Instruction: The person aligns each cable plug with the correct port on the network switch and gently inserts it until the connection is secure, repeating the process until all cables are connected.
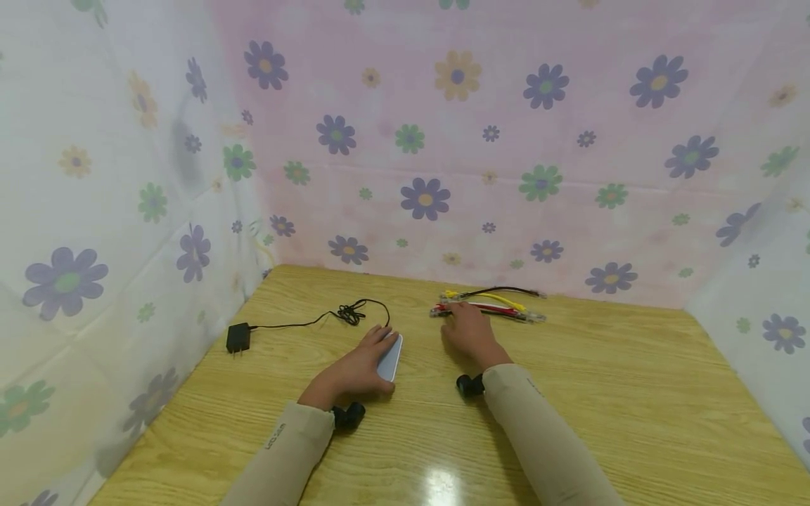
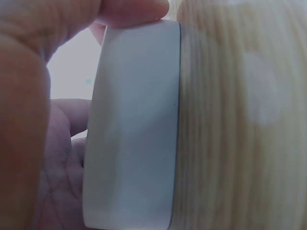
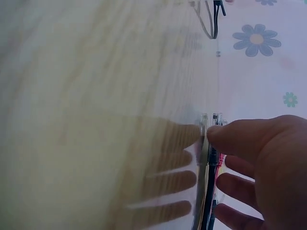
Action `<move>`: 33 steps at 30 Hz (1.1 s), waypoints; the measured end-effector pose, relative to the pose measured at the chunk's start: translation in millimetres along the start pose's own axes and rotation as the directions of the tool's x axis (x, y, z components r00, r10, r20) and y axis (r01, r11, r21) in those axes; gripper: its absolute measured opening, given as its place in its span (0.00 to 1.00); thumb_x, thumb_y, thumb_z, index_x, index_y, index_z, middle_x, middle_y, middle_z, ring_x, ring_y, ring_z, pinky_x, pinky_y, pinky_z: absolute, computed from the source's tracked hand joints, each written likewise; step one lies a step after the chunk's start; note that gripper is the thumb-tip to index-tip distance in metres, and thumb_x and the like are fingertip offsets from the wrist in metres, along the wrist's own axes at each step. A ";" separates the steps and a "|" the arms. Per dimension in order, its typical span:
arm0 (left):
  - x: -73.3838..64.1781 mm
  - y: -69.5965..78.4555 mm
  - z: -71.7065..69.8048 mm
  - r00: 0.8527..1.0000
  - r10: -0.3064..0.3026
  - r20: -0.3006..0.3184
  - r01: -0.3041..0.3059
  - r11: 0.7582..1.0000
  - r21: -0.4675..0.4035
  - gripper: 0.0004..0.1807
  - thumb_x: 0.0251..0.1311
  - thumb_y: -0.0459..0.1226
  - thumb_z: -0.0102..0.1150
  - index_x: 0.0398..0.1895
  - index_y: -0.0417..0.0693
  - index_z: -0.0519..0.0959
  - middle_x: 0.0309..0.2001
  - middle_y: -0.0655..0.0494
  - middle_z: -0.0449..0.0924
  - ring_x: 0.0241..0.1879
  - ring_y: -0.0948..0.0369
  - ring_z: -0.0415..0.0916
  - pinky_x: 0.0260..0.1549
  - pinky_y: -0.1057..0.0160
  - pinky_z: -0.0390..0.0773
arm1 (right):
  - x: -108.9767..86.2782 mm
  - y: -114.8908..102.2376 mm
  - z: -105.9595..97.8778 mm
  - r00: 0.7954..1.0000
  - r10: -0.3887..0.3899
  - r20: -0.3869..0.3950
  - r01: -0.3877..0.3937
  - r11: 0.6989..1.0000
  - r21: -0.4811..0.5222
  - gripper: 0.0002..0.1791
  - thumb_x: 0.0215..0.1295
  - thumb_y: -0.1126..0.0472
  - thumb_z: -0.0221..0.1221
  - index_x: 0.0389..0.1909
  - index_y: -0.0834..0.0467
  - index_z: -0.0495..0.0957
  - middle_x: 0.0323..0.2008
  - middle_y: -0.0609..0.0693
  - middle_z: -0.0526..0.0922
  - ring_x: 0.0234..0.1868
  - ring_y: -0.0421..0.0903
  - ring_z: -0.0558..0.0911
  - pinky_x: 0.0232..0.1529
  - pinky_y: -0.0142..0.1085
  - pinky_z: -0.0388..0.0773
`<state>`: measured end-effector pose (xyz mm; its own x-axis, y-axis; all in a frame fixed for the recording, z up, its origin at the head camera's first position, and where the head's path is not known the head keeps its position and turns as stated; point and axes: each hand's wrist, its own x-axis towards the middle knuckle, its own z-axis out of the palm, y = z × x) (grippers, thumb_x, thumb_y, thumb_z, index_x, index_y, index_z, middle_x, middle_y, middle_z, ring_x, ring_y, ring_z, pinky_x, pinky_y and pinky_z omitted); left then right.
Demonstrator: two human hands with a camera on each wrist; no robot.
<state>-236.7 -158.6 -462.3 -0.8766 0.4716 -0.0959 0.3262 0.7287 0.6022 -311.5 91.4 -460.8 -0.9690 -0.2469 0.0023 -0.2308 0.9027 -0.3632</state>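
Note:
In the head view my left hand (image 1: 357, 369) grips a white, box-shaped network device (image 1: 390, 357) on the table, thumb at the near end and fingers at the far end. Its smooth side wall (image 2: 134, 124) fills much of the left wrist view, upright on the wood. My right hand (image 1: 470, 329) is over the left end of several short network cables (image 1: 515, 315) with clear plugs, in black, red, white and yellow. Close up, the right thumb (image 3: 230, 136) overlaps a plug of the black cable (image 3: 211, 177), and the other fingers are spread beside the bundle.
A black power adapter (image 1: 238, 338) lies at the table's left side, prongs facing me. Its thin black cord (image 1: 350, 314), partly coiled, runs to the far end of the white device. Flowered cloth (image 1: 424, 140) walls the back and both sides of the wooden table (image 1: 601, 393).

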 end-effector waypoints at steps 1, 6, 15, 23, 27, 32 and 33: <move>0.1 0.1 0.3 1.000 0.001 0.000 -0.001 1.000 0.002 0.55 0.43 0.43 0.67 0.77 0.52 0.52 0.78 0.50 0.43 0.78 0.49 0.33 0.60 0.46 0.63 | 0.1 0.3 0.1 1.000 0.000 0.005 0.000 1.000 -0.006 0.30 0.67 0.52 0.56 0.68 0.55 0.68 0.68 0.59 0.68 0.66 0.61 0.69 0.60 0.62 0.65; 1.1 0.4 1.4 1.000 -0.003 0.002 0.003 1.000 0.001 0.55 0.43 0.43 0.67 0.77 0.52 0.52 0.78 0.50 0.43 0.78 0.49 0.33 0.61 0.45 0.63 | -0.2 1.9 0.3 1.000 -0.002 0.007 0.002 1.000 -0.026 0.28 0.66 0.52 0.56 0.65 0.58 0.71 0.67 0.58 0.70 0.66 0.60 0.70 0.60 0.61 0.66; 0.8 0.9 0.1 1.000 -0.008 0.008 0.008 1.000 0.004 0.55 0.43 0.43 0.66 0.78 0.52 0.50 0.79 0.51 0.41 0.78 0.50 0.32 0.61 0.45 0.62 | -5.3 0.5 -3.0 1.000 -0.010 -0.002 0.010 1.000 -0.020 0.22 0.67 0.54 0.55 0.60 0.55 0.76 0.61 0.56 0.76 0.59 0.58 0.76 0.57 0.60 0.68; -0.4 0.1 1.2 1.000 -0.006 0.007 0.006 1.000 0.015 0.54 0.44 0.43 0.67 0.77 0.53 0.51 0.79 0.51 0.42 0.78 0.50 0.32 0.62 0.45 0.62 | -9.8 0.6 -0.2 1.000 -0.023 0.019 0.024 0.998 -0.058 0.18 0.69 0.53 0.55 0.56 0.53 0.79 0.54 0.57 0.76 0.57 0.59 0.75 0.55 0.59 0.68; -1.4 1.0 1.2 1.000 -0.004 0.000 0.004 1.000 0.010 0.54 0.44 0.43 0.67 0.77 0.52 0.52 0.79 0.51 0.42 0.78 0.49 0.32 0.62 0.44 0.62 | -11.2 1.7 2.2 0.999 -0.037 0.009 0.037 0.996 -0.087 0.16 0.69 0.53 0.56 0.54 0.49 0.80 0.55 0.55 0.77 0.59 0.59 0.73 0.55 0.60 0.68; -0.6 -0.3 0.8 1.000 -0.008 -0.003 0.008 1.000 0.021 0.54 0.44 0.44 0.67 0.78 0.54 0.51 0.79 0.53 0.41 0.78 0.51 0.32 0.60 0.45 0.64 | -15.5 -0.6 3.2 0.999 -0.046 0.003 0.046 0.992 -0.121 0.14 0.68 0.52 0.57 0.51 0.46 0.82 0.53 0.52 0.80 0.58 0.57 0.74 0.54 0.61 0.69; -0.5 -0.7 0.6 1.000 -0.011 0.000 0.011 1.000 0.027 0.54 0.44 0.44 0.67 0.78 0.54 0.51 0.79 0.53 0.41 0.78 0.52 0.32 0.60 0.46 0.64 | -16.5 -1.5 3.3 0.999 -0.054 -0.001 0.054 0.990 -0.129 0.13 0.67 0.52 0.58 0.51 0.45 0.83 0.51 0.52 0.80 0.56 0.57 0.75 0.52 0.60 0.69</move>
<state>-236.2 -159.1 -463.1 -0.8800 0.4637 -0.1023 0.3262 0.7469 0.5794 -294.9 93.0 -463.4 -0.9552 -0.2952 0.0229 -0.2919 0.9260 -0.2393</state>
